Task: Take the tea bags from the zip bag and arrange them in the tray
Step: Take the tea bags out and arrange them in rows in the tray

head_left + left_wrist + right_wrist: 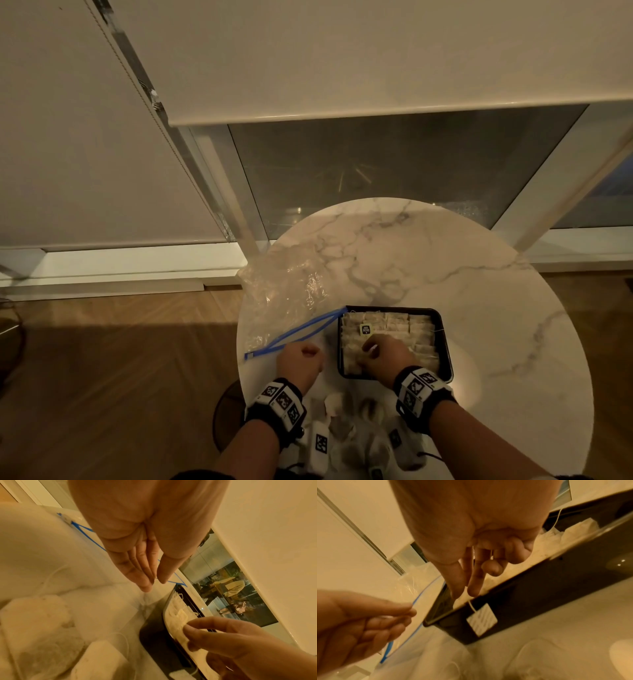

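A black tray [446,346] on the marble table holds rows of tea bags [394,325]. My right hand [371,351] is over the tray's near left corner. In the right wrist view its thumb and forefinger [464,593] pinch a tea bag there. That bag's paper tag [482,619] hangs on its string outside the tray wall [539,595]. My left hand [301,353] sits just left of the tray, by the clear zip bag [291,298] with the blue zipper. Its thumb and fingertips [155,582] meet in a pinch, seemingly on a thin pale string.
Several loose tea bags [342,428] lie at the table's near edge between my wrists, also in the left wrist view [37,615]. The round table [445,246] stands by a window with lowered blinds. Wooden floor lies to the left.
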A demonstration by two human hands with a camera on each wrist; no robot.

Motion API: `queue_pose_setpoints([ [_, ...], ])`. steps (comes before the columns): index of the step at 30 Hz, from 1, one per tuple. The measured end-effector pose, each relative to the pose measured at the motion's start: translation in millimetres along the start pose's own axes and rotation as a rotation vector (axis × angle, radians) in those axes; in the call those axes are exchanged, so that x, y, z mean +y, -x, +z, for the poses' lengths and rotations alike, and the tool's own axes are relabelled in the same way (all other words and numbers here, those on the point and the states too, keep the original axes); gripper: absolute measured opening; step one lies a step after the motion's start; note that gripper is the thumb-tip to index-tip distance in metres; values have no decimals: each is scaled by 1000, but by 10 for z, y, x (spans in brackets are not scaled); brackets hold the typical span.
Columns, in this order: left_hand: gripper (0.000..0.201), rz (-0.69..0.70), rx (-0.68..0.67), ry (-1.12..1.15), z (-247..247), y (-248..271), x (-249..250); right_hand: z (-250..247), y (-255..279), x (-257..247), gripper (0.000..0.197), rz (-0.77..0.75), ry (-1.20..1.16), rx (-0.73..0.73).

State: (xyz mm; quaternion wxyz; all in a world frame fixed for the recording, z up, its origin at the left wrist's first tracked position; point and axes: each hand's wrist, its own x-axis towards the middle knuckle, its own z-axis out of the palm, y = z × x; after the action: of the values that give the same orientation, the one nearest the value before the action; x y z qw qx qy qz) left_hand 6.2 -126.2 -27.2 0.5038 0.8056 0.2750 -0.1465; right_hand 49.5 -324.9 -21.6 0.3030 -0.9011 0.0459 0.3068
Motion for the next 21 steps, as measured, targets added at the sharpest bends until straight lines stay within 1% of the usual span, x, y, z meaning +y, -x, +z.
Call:
queue_pose_setpoints([
  [2,2,-22,25,39,-92,19,-53,-74,67,38,14,-25,-65,45],
  [6,6,1,-6,-21,-264,65,-258,-190,224,181,12,-110,-131,135],
  [11,14,7,-52,-184,-367,182,-548,-195,519,343,6,-193,-163,158],
  [14,19,23,-91,-257,-325,243,-616,-129,632,413,6,-225,-185,124],
  [16,24,51,-98,-348,-300,248,-649,-52,678,464,5,-196,-148,68],
  [18,32,96,-101,-440,-293,250,-662,34,716,516,6,-126,-93,22],
  [21,43,106,-114,-492,-302,261,-686,152,772,567,9,-40,-65,-15],
])
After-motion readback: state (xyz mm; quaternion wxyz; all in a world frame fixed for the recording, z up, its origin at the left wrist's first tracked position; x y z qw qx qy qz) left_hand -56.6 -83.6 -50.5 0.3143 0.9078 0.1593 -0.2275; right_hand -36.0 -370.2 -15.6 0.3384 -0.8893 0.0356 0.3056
